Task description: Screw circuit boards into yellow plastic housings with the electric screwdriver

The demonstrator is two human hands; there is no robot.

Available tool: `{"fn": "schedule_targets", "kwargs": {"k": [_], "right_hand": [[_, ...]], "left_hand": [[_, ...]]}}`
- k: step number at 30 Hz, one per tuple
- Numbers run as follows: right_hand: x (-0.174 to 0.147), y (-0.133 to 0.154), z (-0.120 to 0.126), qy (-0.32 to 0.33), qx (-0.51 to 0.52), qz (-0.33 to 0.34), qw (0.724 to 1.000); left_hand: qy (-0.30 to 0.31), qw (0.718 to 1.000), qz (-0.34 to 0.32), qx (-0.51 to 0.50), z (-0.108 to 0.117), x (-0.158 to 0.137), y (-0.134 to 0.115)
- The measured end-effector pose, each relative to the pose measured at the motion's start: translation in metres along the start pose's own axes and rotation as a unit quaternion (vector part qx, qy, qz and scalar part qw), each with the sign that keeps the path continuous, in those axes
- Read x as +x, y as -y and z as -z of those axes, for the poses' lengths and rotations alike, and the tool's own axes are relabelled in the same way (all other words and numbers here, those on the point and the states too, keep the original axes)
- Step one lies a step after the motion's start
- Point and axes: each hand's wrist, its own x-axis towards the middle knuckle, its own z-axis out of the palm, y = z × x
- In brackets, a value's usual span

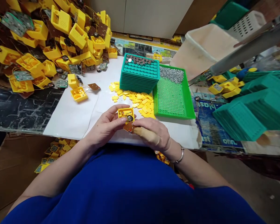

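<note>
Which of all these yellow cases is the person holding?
The open yellow case in the left hand, a brown board at its near edge; the other cases lie heaped or loose, unheld.

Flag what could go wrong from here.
1. The brown board sits outside the yellow housing in the left hand; it could get bumped.
2. Loose yellow pieces lie near the right hand and might scatter.
3. The piled housings look jumbled; some could slide.
</note>
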Motion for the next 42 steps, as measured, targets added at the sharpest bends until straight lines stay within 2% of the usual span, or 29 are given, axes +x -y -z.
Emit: {"fn": "schedule_targets", "kwargs": {"k": [4,10,13,17,21,27,33,42], "right_hand": [[0.003,-0.003,0.003,0.017,-0.04,0.084,0.996],[-0.003,-0.005,0.002,0.031,-0.02,0.069,0.997],[-0.001,-0.003,0.002,0.018,-0.02,0.065,0.998],[0.004,0.0,-0.001,0.021,0.007,0.012,1.0],[0.005,-0.003,-0.005,0.03,0.016,-0.033,0.999],[0.016,-0.013,0.0,0.152,0.072,-0.141,0.976],[0.02,-0.02,-0.001,0.168,0.064,-0.159,0.971],[0.025,-0.025,-0.001,0.165,0.128,-0.187,0.96]], "left_hand": [[-0.017,1.0,-0.008,0.008,0.0,-0.001,0.001],[-0.002,1.0,0.012,0.003,0.0,-0.001,-0.001],[-0.009,1.0,-0.001,0.017,-0.001,0.0,0.001],[0.006,0.999,-0.02,0.036,0.001,0.0,0.005],[-0.008,0.998,-0.027,0.048,0.002,0.001,0.008],[-0.033,0.999,0.029,-0.015,0.0,0.005,0.006],[-0.036,0.997,0.031,-0.054,0.0,0.008,0.004],[-0.031,0.998,0.021,-0.052,0.002,0.008,0.007]]}}
